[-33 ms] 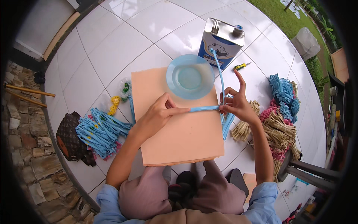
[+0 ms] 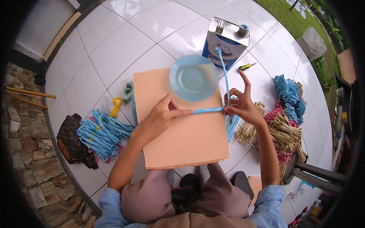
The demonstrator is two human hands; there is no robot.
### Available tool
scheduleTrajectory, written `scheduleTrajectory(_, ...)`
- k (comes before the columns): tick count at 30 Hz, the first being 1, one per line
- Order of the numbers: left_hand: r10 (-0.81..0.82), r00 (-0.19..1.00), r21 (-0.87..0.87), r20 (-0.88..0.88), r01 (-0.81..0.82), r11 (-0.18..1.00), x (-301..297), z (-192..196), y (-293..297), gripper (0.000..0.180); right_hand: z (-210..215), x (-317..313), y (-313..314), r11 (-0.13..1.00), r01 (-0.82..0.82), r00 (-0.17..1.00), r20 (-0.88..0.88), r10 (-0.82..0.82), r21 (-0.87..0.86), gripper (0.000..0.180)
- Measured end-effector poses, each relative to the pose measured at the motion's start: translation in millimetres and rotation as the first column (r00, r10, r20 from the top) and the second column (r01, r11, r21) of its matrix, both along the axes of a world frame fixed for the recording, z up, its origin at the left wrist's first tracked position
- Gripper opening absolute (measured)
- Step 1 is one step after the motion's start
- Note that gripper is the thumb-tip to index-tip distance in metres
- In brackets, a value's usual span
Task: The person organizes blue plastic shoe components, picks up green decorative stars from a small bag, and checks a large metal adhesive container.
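A flat light-blue strip (image 2: 208,111) is stretched level above a peach-coloured board (image 2: 186,142) lying across my knees. My left hand (image 2: 161,116) pinches its left end between thumb and forefinger. At the right end, my right hand (image 2: 242,104) pinches it with the forefinger raised. From my right hand a thin blue cord (image 2: 226,78) runs up to a knotted tip in front of the metal can. More blue cords (image 2: 231,129) hang below that hand, past the board's right edge. On the board's far part rests a translucent blue bowl (image 2: 174,83).
Beyond the bowl stands a blue-and-white metal can (image 2: 224,43), with a yellow-and-black screwdriver (image 2: 246,67) beside it. Bundled blue cords (image 2: 102,131) and a brown bag (image 2: 72,138) lie left. Blue, pink and beige cord bundles (image 2: 285,133) lie right, near a dark wooden leg (image 2: 319,173).
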State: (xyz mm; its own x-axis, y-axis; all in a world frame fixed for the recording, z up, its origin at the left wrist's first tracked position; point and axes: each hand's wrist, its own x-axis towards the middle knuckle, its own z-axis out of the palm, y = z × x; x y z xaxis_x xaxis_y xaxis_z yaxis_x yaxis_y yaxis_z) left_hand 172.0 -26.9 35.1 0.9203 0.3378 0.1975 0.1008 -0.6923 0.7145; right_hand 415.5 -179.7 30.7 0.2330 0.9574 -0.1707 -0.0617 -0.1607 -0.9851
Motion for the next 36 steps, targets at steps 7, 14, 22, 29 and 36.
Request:
scheduleTrajectory(7,-0.010,0.999,-0.031,-0.041,0.008,0.999,-1.6,3.6,0.6,0.040,-0.7,5.1,4.6,0.997,-0.072,0.997,0.013,0.073,-0.013,0.105)
scheduleTrajectory(14,-0.010,1.000,0.056,-0.028,0.011,0.998,-2.8,-4.2,3.7,0.039,0.3,5.8,8.4,0.996,-0.077,0.996,0.039,0.078,-0.035,0.105)
scheduleTrajectory(22,0.002,0.992,0.008,-0.129,-0.001,1.000,0.6,5.9,-0.7,0.039,-4.1,2.5,7.4,0.998,-0.064,0.998,0.008,0.064,-0.016,0.104)
scheduleTrajectory(29,-0.032,0.984,0.155,-0.174,0.060,0.986,2.9,11.6,-4.5,0.042,-12.7,0.9,3.5,0.998,-0.051,0.999,0.002,0.051,0.040,0.103)
scheduleTrajectory(36,-0.023,0.983,0.384,-0.180,0.092,0.919,5.9,15.6,-13.2,0.042,-9.7,1.2,4.3,0.998,-0.046,0.997,0.061,0.048,-0.040,0.100)
